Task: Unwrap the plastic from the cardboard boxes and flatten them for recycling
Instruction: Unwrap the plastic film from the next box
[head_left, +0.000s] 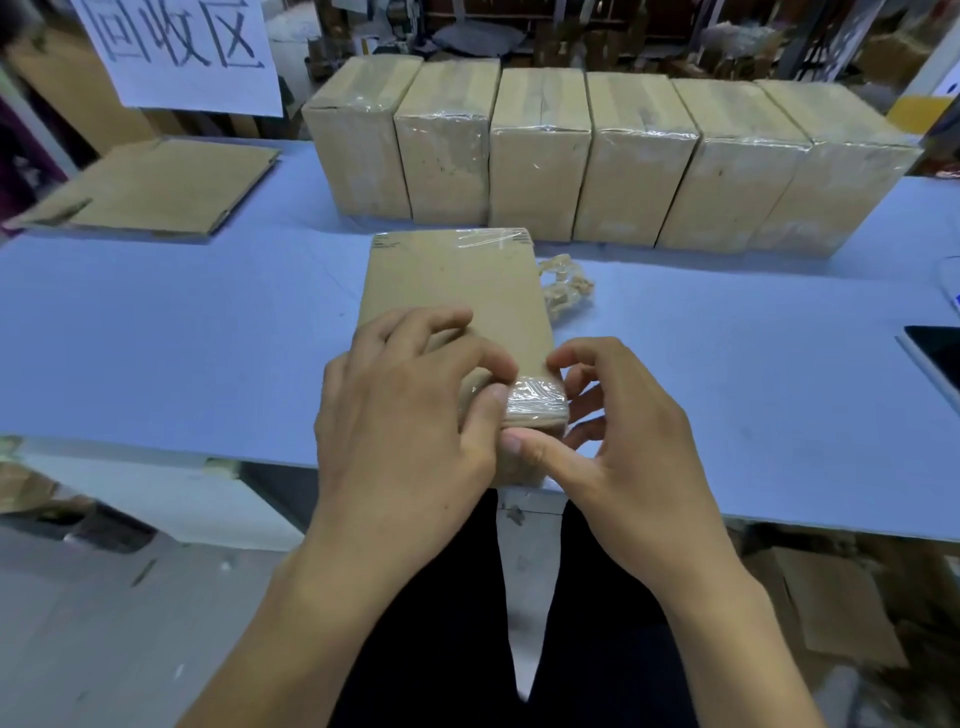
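From the head camera, we are looking down on a pale blue table (156, 332) where we are working on one cardboard box (457, 291) lying flat near the front edge, its near end hanging just over it. A band of plastic wrap (535, 400) is clinging around that near end, and another strip is crossing the far end. Our left hand (405, 415) is lying over the box with its fingers curled, the thumb pressing against the edge of the band. Our right hand (613, 447) is pinching at the wrap, forefinger arched over the top and thumb pushing in from below; the remaining fingers are spread loosely beside the box.

A twisted wad of loose plastic (563, 286) is lying just beside the box's right edge. Behind it, a row of wrapped boxes (597, 166) is standing upright side by side, and a flattened sheet of cardboard (156, 187) is resting at the far left.

We judge we are only part-way through unwrapping this box. To do it well, we should be holding the box steady with the left hand while the right lifts a free edge of film, then peeling along the band rather than clawing at it, since thin wrap probably stretches and tears into shreds.
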